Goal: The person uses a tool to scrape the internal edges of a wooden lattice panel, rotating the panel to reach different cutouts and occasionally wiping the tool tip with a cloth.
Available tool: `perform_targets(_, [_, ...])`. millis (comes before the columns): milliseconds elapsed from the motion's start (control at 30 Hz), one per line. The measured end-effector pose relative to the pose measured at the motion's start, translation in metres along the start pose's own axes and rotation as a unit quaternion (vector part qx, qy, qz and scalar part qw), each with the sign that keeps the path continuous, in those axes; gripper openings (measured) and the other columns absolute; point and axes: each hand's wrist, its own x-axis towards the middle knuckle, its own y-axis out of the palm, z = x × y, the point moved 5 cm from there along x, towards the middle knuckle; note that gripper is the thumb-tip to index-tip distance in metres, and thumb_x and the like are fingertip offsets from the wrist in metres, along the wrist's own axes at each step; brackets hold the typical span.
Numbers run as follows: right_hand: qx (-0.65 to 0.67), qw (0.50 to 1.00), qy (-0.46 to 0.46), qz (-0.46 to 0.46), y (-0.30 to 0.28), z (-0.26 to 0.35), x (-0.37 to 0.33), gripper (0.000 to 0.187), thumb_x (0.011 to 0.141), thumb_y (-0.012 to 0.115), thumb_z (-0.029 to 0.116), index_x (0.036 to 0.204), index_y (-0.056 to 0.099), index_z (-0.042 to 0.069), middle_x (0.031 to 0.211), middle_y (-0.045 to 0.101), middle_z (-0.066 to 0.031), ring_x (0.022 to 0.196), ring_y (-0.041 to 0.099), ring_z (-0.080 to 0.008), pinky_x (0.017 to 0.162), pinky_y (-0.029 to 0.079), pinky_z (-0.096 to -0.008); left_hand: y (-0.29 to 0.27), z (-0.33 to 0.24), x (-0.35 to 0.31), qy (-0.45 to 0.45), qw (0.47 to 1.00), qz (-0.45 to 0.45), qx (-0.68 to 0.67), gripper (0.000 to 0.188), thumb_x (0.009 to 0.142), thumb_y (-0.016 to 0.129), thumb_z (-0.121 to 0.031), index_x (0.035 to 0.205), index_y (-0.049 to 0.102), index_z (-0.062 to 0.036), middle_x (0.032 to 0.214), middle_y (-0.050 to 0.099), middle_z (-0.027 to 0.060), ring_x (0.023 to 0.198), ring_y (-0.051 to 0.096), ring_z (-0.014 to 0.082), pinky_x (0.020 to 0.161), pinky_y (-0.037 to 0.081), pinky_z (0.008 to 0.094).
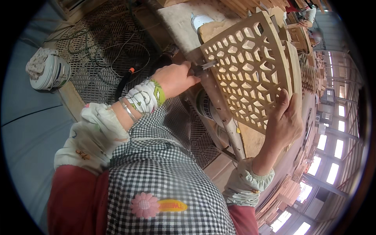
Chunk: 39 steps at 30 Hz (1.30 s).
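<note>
A pale wooden lattice panel (279,51), cut through with many angular openings, stands tilted over the workbench (252,141). My right hand (288,119) grips its near right edge, thumb on the front face and the fingers mostly hidden behind. At the panel's left edge, my left hand (174,78) is closed around a small tool (208,65) with a thin greyish tip. The tip reaches the openings near that edge; whether it touches the wood I cannot tell. Most of the tool's handle is hidden by my fingers.
A white bucket (58,72) with a pale cloth stands at the far left. Cables and a black hose (124,83) lie over the slotted floor mat (94,47). Under the bench edge is another bucket (206,105). Wood stacks (288,192) line the right; another person (309,17) is far right.
</note>
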Motion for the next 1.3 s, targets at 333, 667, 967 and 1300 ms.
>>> perform_targets(333, [0.02,1.0,-0.002,0.008,-0.002,0.002,0.0,0.045,0.108,0.054,0.05,0.084,0.064,0.013,0.061,0.066,-0.0035,0.054,0.064,-0.0254,0.051,0.044,-0.0378,0.004,0.002,0.01,0.005,0.999,0.032,-0.041,0.056,0.1,0.06,-0.051,0.123,0.064,-0.0007,0.108,0.075,0.019,0.102,0.072,0.0393,0.087,0.057,0.0464])
perform_targets(667, [-0.004,1.0,0.0,0.03,-0.003,0.002,0.001,0.042,0.109,0.052,0.048,0.09,0.067,0.013,0.068,0.07,-0.0051,0.06,0.067,-0.0281,0.054,0.047,-0.0394,0.016,0.02,0.017,0.041,0.99,0.003,-0.137,0.06,0.096,0.067,-0.051,0.121,0.063,0.0033,0.096,0.074,0.0182,0.087,0.074,0.0346,0.076,0.057,0.0408])
perform_targets(967, [-0.008,0.999,0.012,0.052,-0.001,-0.004,-0.003,0.044,0.111,0.046,0.048,0.097,0.068,0.012,0.073,0.075,-0.0038,0.066,0.073,-0.0271,0.058,0.05,-0.04,0.012,0.023,0.011,-0.096,0.865,0.231,-0.435,0.046,0.101,0.065,-0.048,0.094,0.057,-0.0025,0.065,0.055,0.0012,0.043,0.051,0.0078,0.035,0.043,0.0243])
perform_targets(1300, [0.0,0.998,0.011,0.056,-0.002,0.003,-0.005,0.043,0.111,0.046,0.044,0.104,0.072,0.009,0.075,0.077,-0.0048,0.068,0.075,-0.0237,0.057,0.051,-0.0378,0.03,0.029,0.022,-0.092,0.798,0.289,-0.52,0.044,0.107,0.058,-0.046,0.087,0.055,-0.0072,0.068,0.058,0.0033,0.046,0.054,0.0087,0.037,0.045,0.0269])
